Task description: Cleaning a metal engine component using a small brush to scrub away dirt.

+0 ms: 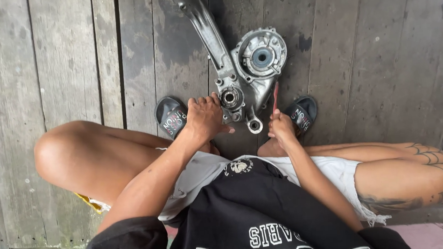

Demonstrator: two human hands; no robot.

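Black cloth of a printed shirt fills the nearest edge at six o'clock, with pale grey shorts just beyond it and a bare knee out at nine o'clock and another at three. Both forearms run up from the shirt toward the middle. Left hand is closed, knuckles up, its fingers curled against the near end of a grey cast-metal engine casing, touching it beside a small round bearing seat. Right hand, just to the three o'clock side of that, is clenched around a thin red-handled tool that stands nearly upright with its tip alongside the casing's lower edge; whether the tip actually touches metal is hard to tell from here. Two black slide sandals flank the hands, one at ten o'clock of the left hand, the other at two o'clock of the right. Farther off, the casing widens into a round housing, and its long arm slants away toward twelve o'clock. All of it lies on weathered grey wooden planks.
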